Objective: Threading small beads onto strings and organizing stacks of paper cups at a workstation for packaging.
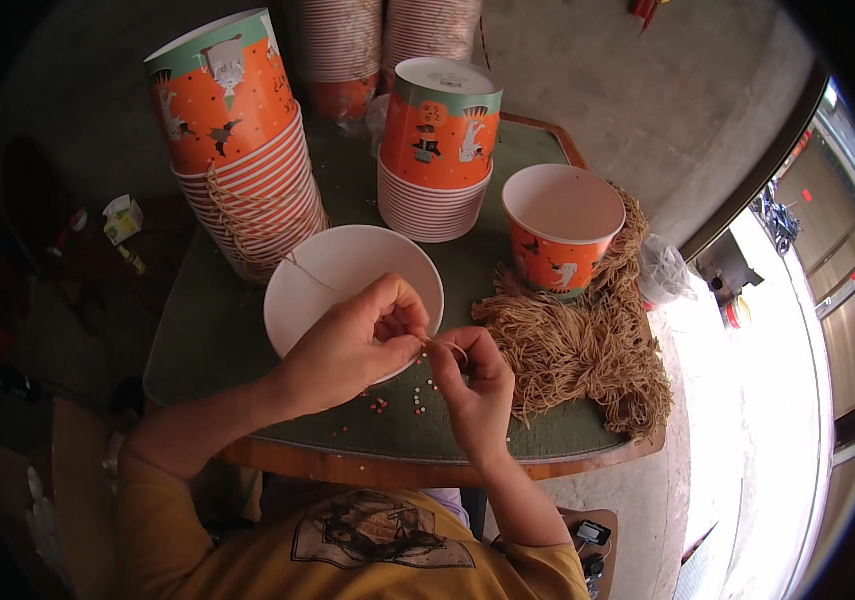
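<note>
My left hand [352, 345] and my right hand [475, 388] meet over the green tabletop [207, 330], fingertips pinched together on a thin tan string [444, 346]. Just behind the left hand stands a paper cup [342, 275] with a white inside, and a strand of string runs across its rim. To the right lies a heap of tan strings [582, 350]. An upright orange printed cup [559, 232] stands on that heap.
Two stacks of orange printed cups, upside down, stand at the back left [237, 150] and back centre [437, 150]. More cup stacks [387, 40] rise behind them. Small red and white beads [379, 404] are scattered near the wooden table edge [387, 468]. Concrete floor lies to the right.
</note>
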Action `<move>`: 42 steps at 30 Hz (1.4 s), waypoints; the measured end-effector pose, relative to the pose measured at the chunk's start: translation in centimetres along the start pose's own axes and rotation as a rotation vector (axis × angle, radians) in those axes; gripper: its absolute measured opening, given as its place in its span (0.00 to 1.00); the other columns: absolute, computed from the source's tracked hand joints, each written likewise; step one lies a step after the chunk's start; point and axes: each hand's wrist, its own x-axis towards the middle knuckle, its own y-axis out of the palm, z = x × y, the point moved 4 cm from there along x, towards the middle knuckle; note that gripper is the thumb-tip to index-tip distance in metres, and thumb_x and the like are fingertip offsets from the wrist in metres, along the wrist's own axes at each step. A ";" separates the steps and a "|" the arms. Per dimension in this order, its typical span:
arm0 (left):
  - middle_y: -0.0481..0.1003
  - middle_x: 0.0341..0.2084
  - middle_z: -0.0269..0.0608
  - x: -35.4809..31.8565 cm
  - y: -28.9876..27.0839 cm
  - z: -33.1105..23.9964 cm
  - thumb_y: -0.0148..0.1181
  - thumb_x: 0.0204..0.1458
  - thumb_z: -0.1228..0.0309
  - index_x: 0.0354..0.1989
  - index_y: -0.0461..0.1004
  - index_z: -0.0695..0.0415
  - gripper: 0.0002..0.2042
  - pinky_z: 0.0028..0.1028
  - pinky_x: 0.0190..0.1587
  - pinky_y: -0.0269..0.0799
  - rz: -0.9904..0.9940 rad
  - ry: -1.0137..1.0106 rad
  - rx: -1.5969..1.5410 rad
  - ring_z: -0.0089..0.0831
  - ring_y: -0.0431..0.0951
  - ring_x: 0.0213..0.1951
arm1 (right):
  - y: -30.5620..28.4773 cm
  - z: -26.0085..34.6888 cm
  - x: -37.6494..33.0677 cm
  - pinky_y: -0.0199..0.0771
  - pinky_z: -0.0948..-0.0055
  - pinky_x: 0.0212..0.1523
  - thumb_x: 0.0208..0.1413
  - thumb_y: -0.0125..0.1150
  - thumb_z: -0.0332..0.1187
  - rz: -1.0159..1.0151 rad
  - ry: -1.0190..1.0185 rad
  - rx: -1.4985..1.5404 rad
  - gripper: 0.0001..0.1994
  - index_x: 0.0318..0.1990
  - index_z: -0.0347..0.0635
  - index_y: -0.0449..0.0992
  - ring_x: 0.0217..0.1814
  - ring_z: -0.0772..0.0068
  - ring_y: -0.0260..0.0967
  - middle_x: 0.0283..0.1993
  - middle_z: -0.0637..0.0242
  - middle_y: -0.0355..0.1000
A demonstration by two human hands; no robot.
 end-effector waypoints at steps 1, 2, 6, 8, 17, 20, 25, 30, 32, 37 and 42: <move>0.69 0.32 0.31 0.0 0.1 0.1 0.52 0.56 0.82 0.41 0.64 0.60 0.07 0.21 0.40 0.71 -0.002 -0.001 0.001 0.17 0.72 0.35 | 0.1 0.0 0.0 0.64 0.87 0.30 0.57 0.60 0.24 0.002 0.001 0.002 0.02 0.36 0.36 0.73 0.28 0.92 0.61 0.28 0.78 0.70; 0.70 0.32 0.31 0.0 0.1 0.3 0.54 0.55 0.82 0.39 0.65 0.60 0.07 0.21 0.39 0.71 -0.027 0.017 -0.024 0.16 0.71 0.34 | 0.2 0.1 -0.1 0.64 0.87 0.31 0.57 0.60 0.24 -0.001 -0.004 -0.003 0.02 0.36 0.36 0.73 0.28 0.92 0.61 0.28 0.78 0.70; 0.70 0.32 0.34 -0.4 0.2 -0.1 0.56 0.52 0.82 0.37 0.67 0.62 0.06 0.23 0.37 0.72 -0.087 0.111 0.169 0.19 0.73 0.33 | 0.1 0.0 0.0 0.64 0.87 0.30 0.57 0.60 0.25 -0.004 -0.028 -0.032 0.03 0.36 0.36 0.73 0.28 0.92 0.61 0.28 0.78 0.70; 0.70 0.31 0.36 -0.6 0.2 -0.7 0.56 0.52 0.83 0.37 0.68 0.62 0.06 0.24 0.36 0.72 -0.101 0.140 0.274 0.22 0.73 0.32 | 0.1 0.2 0.0 0.65 0.87 0.29 0.57 0.60 0.25 0.001 -0.036 -0.053 0.03 0.36 0.36 0.74 0.28 0.92 0.61 0.28 0.78 0.70; 0.70 0.30 0.36 -1.0 0.0 -0.6 0.56 0.53 0.82 0.36 0.69 0.62 0.04 0.23 0.30 0.71 -0.128 0.133 0.324 0.22 0.73 0.28 | 0.2 0.8 -0.2 0.69 0.82 0.28 0.54 0.63 0.24 0.009 -0.218 -0.319 0.04 0.35 0.38 0.73 0.26 0.84 0.66 0.28 0.70 0.72; 0.70 0.29 0.33 -1.0 0.0 -0.3 0.54 0.56 0.81 0.38 0.68 0.62 0.04 0.19 0.28 0.70 -0.110 0.112 0.241 0.16 0.71 0.28 | 0.5 1.4 -0.3 0.70 0.79 0.27 0.50 0.65 0.23 0.011 -0.290 -0.435 0.06 0.33 0.39 0.73 0.25 0.78 0.68 0.28 0.68 0.72; 0.70 0.27 0.32 -0.9 0.1 0.0 0.53 0.58 0.81 0.39 0.66 0.61 0.04 0.18 0.28 0.69 -0.078 -0.045 0.045 0.16 0.71 0.28 | 0.7 2.1 -0.4 0.70 0.74 0.26 0.46 0.67 0.21 0.006 -0.433 -0.559 0.09 0.33 0.40 0.72 0.25 0.71 0.68 0.28 0.67 0.72; 0.69 0.27 0.32 -0.8 0.2 0.2 0.51 0.58 0.81 0.39 0.64 0.60 0.04 0.18 0.27 0.68 -0.058 -0.063 0.007 0.15 0.69 0.27 | 0.9 2.3 -0.5 0.69 0.71 0.26 0.43 0.67 0.21 0.005 -0.503 -0.604 0.10 0.33 0.41 0.72 0.25 0.69 0.67 0.27 0.67 0.71; 0.69 0.27 0.32 -0.7 0.1 0.3 0.51 0.58 0.81 0.38 0.64 0.60 0.04 0.18 0.27 0.68 -0.052 -0.071 -0.019 0.15 0.69 0.27 | 0.8 2.4 -0.4 0.69 0.72 0.25 0.44 0.67 0.21 0.013 -0.514 -0.618 0.10 0.33 0.41 0.72 0.25 0.70 0.68 0.28 0.67 0.71; 0.69 0.28 0.32 -0.6 -0.1 0.3 0.51 0.58 0.81 0.39 0.65 0.60 0.04 0.18 0.28 0.68 -0.019 -0.060 -0.056 0.15 0.70 0.28 | 0.5 1.4 -0.2 0.69 0.79 0.25 0.50 0.65 0.22 0.024 -0.311 -0.414 0.06 0.34 0.38 0.73 0.24 0.80 0.68 0.28 0.68 0.72; 0.71 0.29 0.33 -0.7 -0.4 0.0 0.49 0.61 0.78 0.42 0.65 0.60 0.04 0.18 0.32 0.70 -0.008 -0.034 0.015 0.15 0.71 0.29 | 0.3 0.8 0.1 0.65 0.86 0.27 0.56 0.61 0.24 0.042 -0.040 -0.105 0.03 0.35 0.35 0.73 0.26 0.91 0.62 0.25 0.75 0.70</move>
